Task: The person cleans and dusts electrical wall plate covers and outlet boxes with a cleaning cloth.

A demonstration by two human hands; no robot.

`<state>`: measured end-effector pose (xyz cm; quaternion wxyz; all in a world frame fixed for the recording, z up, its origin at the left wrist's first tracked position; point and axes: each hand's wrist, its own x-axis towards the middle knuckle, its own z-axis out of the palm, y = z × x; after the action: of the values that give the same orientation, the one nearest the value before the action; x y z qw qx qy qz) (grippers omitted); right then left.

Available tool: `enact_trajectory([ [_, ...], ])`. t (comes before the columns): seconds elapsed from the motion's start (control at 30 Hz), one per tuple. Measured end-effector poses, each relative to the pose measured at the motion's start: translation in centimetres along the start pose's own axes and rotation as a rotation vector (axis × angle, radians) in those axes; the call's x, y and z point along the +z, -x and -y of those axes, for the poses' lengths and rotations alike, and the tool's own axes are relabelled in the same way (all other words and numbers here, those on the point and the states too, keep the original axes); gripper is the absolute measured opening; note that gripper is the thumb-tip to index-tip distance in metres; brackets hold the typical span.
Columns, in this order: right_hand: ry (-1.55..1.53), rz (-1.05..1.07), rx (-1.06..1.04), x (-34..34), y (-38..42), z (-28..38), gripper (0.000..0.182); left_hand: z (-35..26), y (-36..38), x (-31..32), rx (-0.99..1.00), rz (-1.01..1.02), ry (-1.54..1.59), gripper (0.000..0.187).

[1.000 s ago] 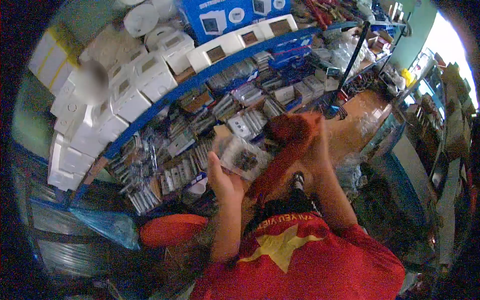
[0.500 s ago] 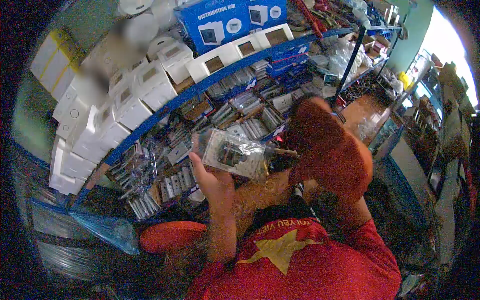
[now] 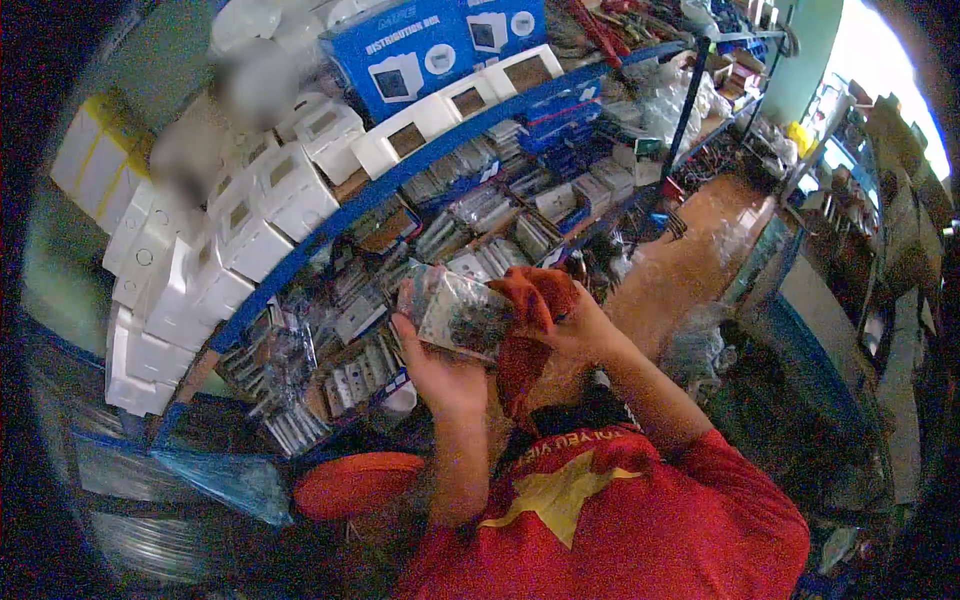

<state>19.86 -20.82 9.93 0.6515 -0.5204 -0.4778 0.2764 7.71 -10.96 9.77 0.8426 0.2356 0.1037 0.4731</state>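
Note:
My left hand (image 3: 445,380) is closed round a plastic-wrapped wall plate (image 3: 455,312), a pale flat piece with darker parts under the clear wrap. I cannot make out its exact kind. A reddish-brown cloth (image 3: 522,365) is bunched in my right hand (image 3: 585,328) and presses against the right end of the packet. Part of the cloth hangs down below the packet. Some right-hand fingers are hidden by the cloth.
A blue-edged shelf (image 3: 420,155) curves in front, carrying white boxes (image 3: 255,235) and a blue distribution box carton (image 3: 395,60). Below it sit several cartons of packaged plates (image 3: 485,210). A red stool (image 3: 355,483) stands at lower left. Brown floor (image 3: 665,270) runs off to the right.
My right hand has come down from its raised position with the cloth, which now touches the packet. My left hand still holds the packet, with the view shifted slightly.

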Motion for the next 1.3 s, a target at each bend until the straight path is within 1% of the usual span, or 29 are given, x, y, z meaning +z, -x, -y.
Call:
enact_trajectory([
  [0.03, 0.17, -0.019, -0.083, -0.3, 0.1, -0.8, 0.028, 0.1, -0.1, -0.2, -0.012, 0.003, 0.006, 0.052],
  [0.1, -0.002, -0.304, -0.034, 0.6, 0.6, -6.2, 0.024, 0.4, -0.2, -0.4, -0.035, -0.002, 0.005, 0.052],
  [0.13, -0.09, -0.446, -0.009, 1.4, 0.6, -7.9, 0.023, 0.6, -0.2, -0.5, -0.047, -0.012, -0.003, 0.053],
  [0.17, -0.273, -0.443, -0.052, 1.9, -0.1, -5.1, 0.022, 0.8, -0.1, -0.5, -0.059, -0.021, -0.009, 0.053],
  [0.27, -0.169, -0.623, 0.177, 2.1, -0.7, -5.0, 0.028, 1.7, 0.5, 0.7, 0.097, -0.038, -0.107, 0.056],
  [0.37, -0.186, -0.702, 0.198, 4.3, 0.0, -6.4, 0.035, 2.9, 0.9, 0.3, 0.284, -0.055, -0.133, 0.059],
  [0.4, -0.193, -0.727, 0.209, 5.2, 0.4, -6.3, 0.037, 3.3, 0.9, 0.1, 0.29, -0.057, -0.11, 0.059],
  [0.43, -0.288, -0.712, 0.347, 5.8, 1.2, -5.3, 0.034, 3.6, 0.9, -0.1, 0.295, -0.061, -0.087, 0.06],
  [0.47, -0.265, -0.717, 0.228, 6.0, 1.1, -4.7, 0.031, 3.9, 0.9, -0.3, 0.298, -0.065, -0.062, 0.06],
  [0.53, -0.213, -0.711, -0.015, 5.7, 0.6, -4.1, 0.026, 4.1, 0.9, -0.8, 0.22, -0.062, -0.016, 0.06],
  [0.57, 0.189, -0.739, -0.196, 4.9, 0.2, -5.1, 0.019, 3.9, 1.1, -1.2, 0.179, -0.064, -0.002, 0.06],
  [0.67, 0.232, -0.505, 0.123, 2.0, -0.1, -4.7, 0.033, 3.8, 1.1, -1.8, 0.122, -0.074, 0.059, 0.061],
  [0.77, 0.212, -0.686, 0.103, 1.3, -0.2, -4.3, 0.031, 4.7, 0.5, -3.2, 0.145, -0.092, -0.093, 0.063],
  [0.87, 0.313, -0.808, -0.237, 2.0, -0.8, -3.0, 0.034, 3.7, 2.2, 0.1, -0.099, -0.039, 0.087, 0.067],
  [0.9, 0.349, -0.709, -0.287, 2.0, -0.2, -3.7, 0.036, 3.9, 1.7, -0.3, -0.077, 0.004, 0.055, 0.066],
  [0.97, 0.535, -0.531, -0.354, 2.2, 2.4, -5.1, 0.039, 4.7, 0.6, -2.1, -0.032, 0.072, -0.013, 0.066],
  [1.0, 0.617, -0.443, -0.397, 2.3, 3.7, -5.7, 0.041, 4.4, -0.4, -2.4, -0.053, 0.095, -0.008, 0.063],
  [1.03, 0.1, -0.244, -0.175, 3.6, 5.7, -5.6, 0.041, 4.1, -1.3, -2.6, -0.075, 0.118, -0.003, 0.069],
  [1.1, -0.197, -0.034, 0.031, 3.9, 6.1, -5.6, 0.042, 2.9, -1.4, 0.3, -0.035, 0.151, -0.201, 0.066],
  [1.13, 0.011, -0.039, 0.008, 3.6, 5.7, -5.8, 0.043, 3.2, -1.2, 0.1, -0.125, 0.192, -0.113, 0.063],
  [1.2, 0.406, -0.059, -0.105, 3.3, 4.2, -4.5, 0.04, 4.4, -0.7, -2.3, -0.323, 0.279, 0.06, 0.057],
  [1.23, 0.6, -0.072, -0.19, 3.0, 3.1, -2.7, 0.038, 5.2, -0.1, -3.2, -0.384, 0.296, 0.097, 0.057],
  [1.27, 0.8, -0.084, -0.269, 2.6, 2.2, -1.5, 0.037, 5.9, 0.6, -3.4, -0.388, 0.285, 0.096, 0.057],
  [1.3, 0.718, -0.058, -0.254, 2.5, 1.7, -1.4, 0.044, 5.9, 1.1, -3.1, -0.359, 0.267, 0.072, 0.058],
])
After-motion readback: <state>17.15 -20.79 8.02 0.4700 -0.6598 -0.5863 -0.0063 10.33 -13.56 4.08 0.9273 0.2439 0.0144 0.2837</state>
